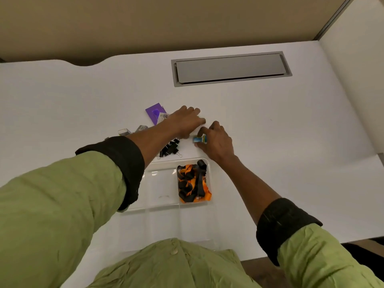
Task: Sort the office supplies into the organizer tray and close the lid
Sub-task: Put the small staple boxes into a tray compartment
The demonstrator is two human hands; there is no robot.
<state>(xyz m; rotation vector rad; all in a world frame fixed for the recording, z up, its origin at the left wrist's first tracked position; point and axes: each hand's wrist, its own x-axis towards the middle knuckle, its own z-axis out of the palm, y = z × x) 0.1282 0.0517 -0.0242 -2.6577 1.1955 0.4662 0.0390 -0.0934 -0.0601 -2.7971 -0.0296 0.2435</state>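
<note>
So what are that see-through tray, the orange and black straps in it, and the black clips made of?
The tray looks like clear glossy plastic: the white desk shows through and its rims catch highlights. The straps look like woven fabric ribbon, matte and limply folded in the right compartment. The clips seem to be black-coated metal with thin wire handles, though they are small and partly hidden.

My white desk [270,142] fills most of the picture. In the upper middle a long grey flap [230,68] sits shut in its grey frame in the desk top. A tan wall [166,21] runs across the top. My green shirt [176,267] shows at the bottom.
</note>
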